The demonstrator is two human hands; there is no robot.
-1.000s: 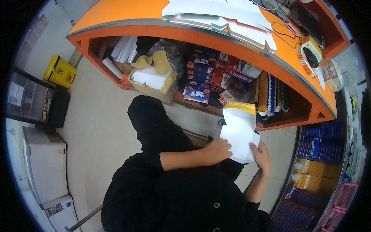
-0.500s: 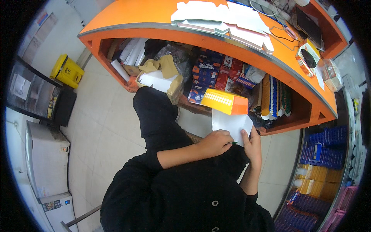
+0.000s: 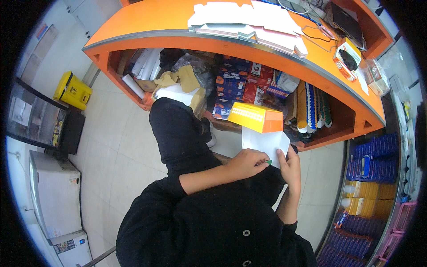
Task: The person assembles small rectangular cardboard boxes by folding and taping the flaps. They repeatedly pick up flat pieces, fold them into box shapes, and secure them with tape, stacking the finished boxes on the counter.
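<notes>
A yellow and orange cardboard box (image 3: 255,118) with a long white inner flap stands over my lap, its flap reaching toward me. My right hand (image 3: 291,168) grips the right edge of that flap, thumb on top of the white side. Beside the flap's near edge, my left hand (image 3: 247,164) is closed in a pinch. A small green piece (image 3: 269,162) sticks out from its fingertips, too little of it showing to name its kind. My left fingers are at or very close to the white card.
Stacked flat white cartons (image 3: 249,22) lie on the orange counter (image 3: 142,22). Below it, a shelf holds blue boxes (image 3: 231,84), red boxes and a torn brown-wrapped bundle (image 3: 180,84). A yellow bin (image 3: 73,91) stands left; a rack of packed blue items (image 3: 373,164) is right.
The green piece has turned and shows more at my left fingertips. Both hands keep their hold. The whole view has shifted slightly, and a shoe now shows past my knee.
</notes>
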